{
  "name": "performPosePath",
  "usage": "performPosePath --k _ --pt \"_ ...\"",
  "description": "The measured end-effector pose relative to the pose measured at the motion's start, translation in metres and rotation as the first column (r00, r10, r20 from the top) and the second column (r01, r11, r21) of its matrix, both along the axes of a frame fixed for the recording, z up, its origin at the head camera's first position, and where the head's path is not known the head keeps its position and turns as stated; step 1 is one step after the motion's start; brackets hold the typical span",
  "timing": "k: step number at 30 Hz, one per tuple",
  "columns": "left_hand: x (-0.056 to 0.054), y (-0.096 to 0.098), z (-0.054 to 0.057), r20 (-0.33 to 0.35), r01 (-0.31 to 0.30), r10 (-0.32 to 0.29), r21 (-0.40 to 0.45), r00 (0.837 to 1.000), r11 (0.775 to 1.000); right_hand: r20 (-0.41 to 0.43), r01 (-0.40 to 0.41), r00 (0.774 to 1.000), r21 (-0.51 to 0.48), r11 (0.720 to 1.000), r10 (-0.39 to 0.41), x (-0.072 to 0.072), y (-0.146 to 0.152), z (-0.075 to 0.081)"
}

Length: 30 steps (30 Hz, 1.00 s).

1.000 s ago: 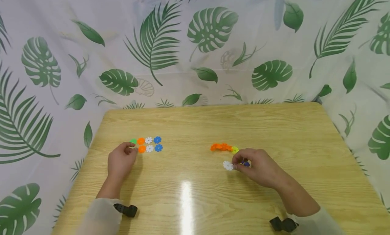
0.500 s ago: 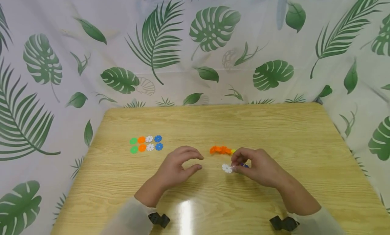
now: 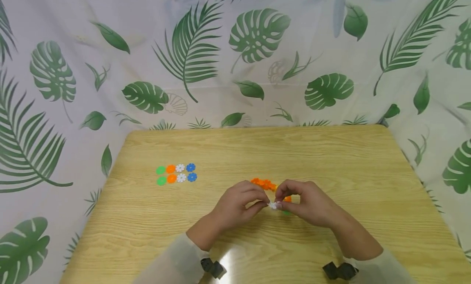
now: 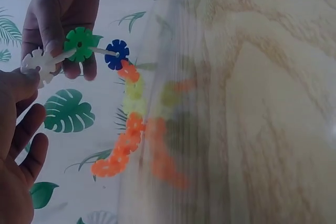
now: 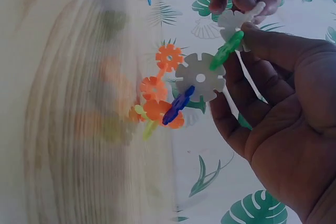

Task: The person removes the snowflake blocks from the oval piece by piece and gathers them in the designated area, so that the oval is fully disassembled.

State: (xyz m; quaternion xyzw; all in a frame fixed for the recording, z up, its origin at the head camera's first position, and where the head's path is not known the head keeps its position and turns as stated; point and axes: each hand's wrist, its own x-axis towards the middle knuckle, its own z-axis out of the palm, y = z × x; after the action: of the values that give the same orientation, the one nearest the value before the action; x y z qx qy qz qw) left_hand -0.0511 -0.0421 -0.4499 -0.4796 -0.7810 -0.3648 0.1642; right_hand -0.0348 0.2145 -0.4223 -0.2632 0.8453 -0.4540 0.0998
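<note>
Over the right half of the table both hands meet at the end of a chain of interlocking, notched flower-shaped plastic discs. Thumb and fingers of my left hand (image 3: 239,204) pinch the white disc (image 4: 39,66) at the chain's end. From the other side my right hand (image 3: 310,202) grips the chain close to that disc, by the green disc (image 5: 227,51). Beyond the green come another white disc (image 5: 199,80), a blue disc (image 4: 116,54), then orange and yellow ones. The chain's orange end (image 3: 263,184) reaches behind the hands; fingers partly hide its middle.
Toward the left of the wooden table (image 3: 228,149) lie two rows of loose discs: green (image 3: 161,180), orange (image 3: 171,178), white (image 3: 181,177) and blue (image 3: 192,177). A leaf-printed cloth (image 3: 217,55) hangs behind the table's far edge.
My left hand has left the loose green discs and come right to the chain's white end, where it now pinches. My right hand stays nearly in place; the chain has turned and shifted slightly.
</note>
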Motion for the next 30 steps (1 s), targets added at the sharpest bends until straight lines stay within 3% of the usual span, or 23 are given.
performPosePath --k 6,10,16,22,30 --pt "0.003 0.005 0.000 0.000 -0.071 0.071 0.042 0.997 0.997 0.050 -0.005 0.999 -0.126 0.992 0.011 0.002 -0.001 -0.005" --pt "0.004 0.007 -0.001 0.018 -0.123 0.122 0.069 0.992 0.990 0.037 -0.014 0.999 -0.183 0.983 0.021 0.002 -0.001 -0.008" --pt "0.005 0.007 -0.003 0.054 -0.155 0.149 0.111 0.987 0.982 -0.114 0.002 0.993 -0.151 0.989 -0.020 0.004 -0.004 -0.010" --pt "0.006 0.005 -0.003 0.063 -0.164 0.156 0.150 0.986 0.975 -0.284 0.045 0.955 -0.142 0.989 -0.085 0.005 -0.009 -0.013" --pt "0.005 -0.012 -0.002 0.131 -0.232 0.210 0.191 0.969 0.954 -0.323 0.137 0.930 -0.132 0.982 -0.174 0.004 -0.005 -0.015"
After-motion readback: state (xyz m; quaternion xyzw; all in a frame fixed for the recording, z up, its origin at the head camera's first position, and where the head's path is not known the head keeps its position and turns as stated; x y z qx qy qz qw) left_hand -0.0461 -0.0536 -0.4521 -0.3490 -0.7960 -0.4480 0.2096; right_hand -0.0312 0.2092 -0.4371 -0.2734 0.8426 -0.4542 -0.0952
